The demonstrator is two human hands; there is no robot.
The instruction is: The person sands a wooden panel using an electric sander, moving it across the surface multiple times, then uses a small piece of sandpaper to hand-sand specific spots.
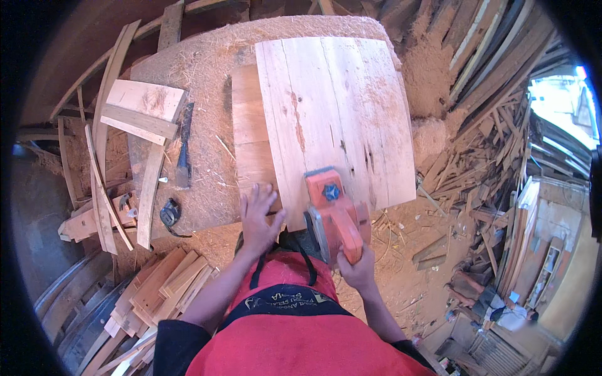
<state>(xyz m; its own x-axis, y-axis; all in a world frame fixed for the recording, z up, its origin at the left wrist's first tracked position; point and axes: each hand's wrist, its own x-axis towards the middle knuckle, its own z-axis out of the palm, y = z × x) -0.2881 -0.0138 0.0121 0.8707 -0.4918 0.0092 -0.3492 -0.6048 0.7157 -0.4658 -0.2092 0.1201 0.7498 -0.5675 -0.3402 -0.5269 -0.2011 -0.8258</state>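
Planer work on a stacked pair of boards, viewed from above. The right hand (pixel 357 269) is closed around the rear handle of an orange electric planer (pixel 338 219), while the left hand (pixel 258 219) is open, fingers spread and grasping nothing, at the near end of the lower board (pixel 251 135); how firmly it presses cannot be told. The planer straddles the near edge of the pale upper panel (pixel 338 100), its front on the wood and its rear projecting beyond it. Several faults are possible from this arrangement. With the rear overhanging, uneven pressure could tip the sole and gouge the edge; the cracks and dark holes in the panel could catch the blade and cause a kick or tear-out; and the panel, on which no clamp is visible, could slide over the lower board if the left hand bears only lightly. Dark cords (pixel 310 263) at the person's waist lie near the tool and could snag. In relation to the hands, the planer lies directly ahead of the right hand, touching it, and to the right of the left hand, near but apart. The shaving-strewn desk (pixel 200 150) supports both boards.
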